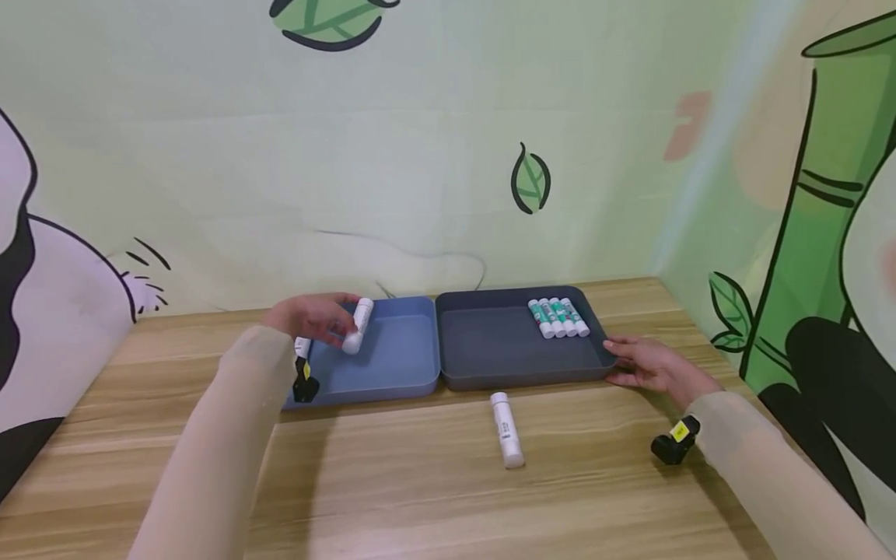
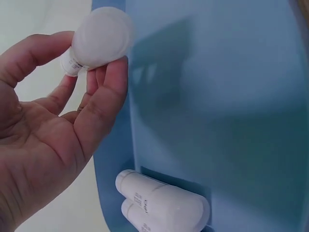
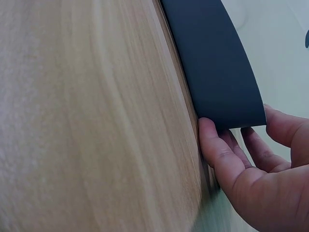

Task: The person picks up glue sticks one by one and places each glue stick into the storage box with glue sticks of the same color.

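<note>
My left hand [image 1: 313, 317] pinches a white glue stick [image 1: 358, 327] between thumb and fingers, tilted above the blue tray [image 1: 399, 354]. In the left wrist view, its rounded white end [image 2: 104, 36] faces the camera. Two more white glue sticks [image 2: 169, 205] lie side by side inside that tray, partly behind my left wrist in the head view. My right hand [image 1: 651, 365] holds the dark grey tray [image 1: 490, 346] by its near right corner. The right wrist view has the thumb [image 3: 285, 128] at the rim and the fingers [image 3: 227, 159] lower on the outer wall.
Several glue sticks with green labels [image 1: 558, 317] lie in a row at the right of the dark tray. Another white glue stick [image 1: 507, 430] lies on the wooden table [image 1: 392, 482] in front. The trays stand side by side, near a printed wall [image 1: 420, 155].
</note>
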`<state>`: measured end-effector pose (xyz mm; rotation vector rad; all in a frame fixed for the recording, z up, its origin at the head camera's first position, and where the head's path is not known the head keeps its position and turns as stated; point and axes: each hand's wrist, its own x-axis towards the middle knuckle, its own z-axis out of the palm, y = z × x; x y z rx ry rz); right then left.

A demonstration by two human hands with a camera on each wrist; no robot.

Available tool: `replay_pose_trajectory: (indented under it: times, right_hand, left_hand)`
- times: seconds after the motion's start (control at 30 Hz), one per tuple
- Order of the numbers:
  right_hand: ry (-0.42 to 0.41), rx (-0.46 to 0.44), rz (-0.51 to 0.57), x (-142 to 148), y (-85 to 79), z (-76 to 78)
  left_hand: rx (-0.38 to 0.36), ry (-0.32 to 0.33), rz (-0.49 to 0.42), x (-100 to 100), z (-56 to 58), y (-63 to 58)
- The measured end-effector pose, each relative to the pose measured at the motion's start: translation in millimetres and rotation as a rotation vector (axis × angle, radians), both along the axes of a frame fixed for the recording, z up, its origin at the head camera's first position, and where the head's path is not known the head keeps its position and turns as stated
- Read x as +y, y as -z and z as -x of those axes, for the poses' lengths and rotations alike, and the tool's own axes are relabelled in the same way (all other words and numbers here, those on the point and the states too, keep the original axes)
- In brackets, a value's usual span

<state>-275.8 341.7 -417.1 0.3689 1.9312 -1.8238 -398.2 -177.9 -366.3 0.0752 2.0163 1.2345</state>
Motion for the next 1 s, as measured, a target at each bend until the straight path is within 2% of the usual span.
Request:
replay_pose_trajectory:
  times: [0.13, 0.37, 0.47, 0.67, 0.8, 1.0]
  right_hand:
    - [-0.002, 0.001, 0.011, -0.8, -0.1, -1.3]
    - [0.006, 0.004, 0.026, 0.3, -0.6, -2.7]
    - [-0.001, 0.011, 0.024, 0.4, -1.0, -2.6]
    - [-0.006, 0.005, 0.023, -0.3, 0.8, -1.4]
    - [-0.012, 0.017, 0.028, 0.9, 1.6, -0.8]
    - [-0.012, 0.014, 0.040, 1.7, 1.6, -0.3]
  left_hand:
    - [-0.021, -0.031, 0.038, -0.5, 0.1, 3.8]
    - [-0.046, -0.035, 0.103, 1.2, -3.5, 9.4]
    - [-0.061, -0.074, 0.134, 2.4, -4.1, 12.2]
    - [-0.109, -0.163, 0.129, 6.1, -5.3, 15.1]
    - [-0.089, -0.155, 0.164, 9.6, -6.5, 10.6]
    - [-0.057, -0.097, 0.243, 10.5, -6.7, 7.7]
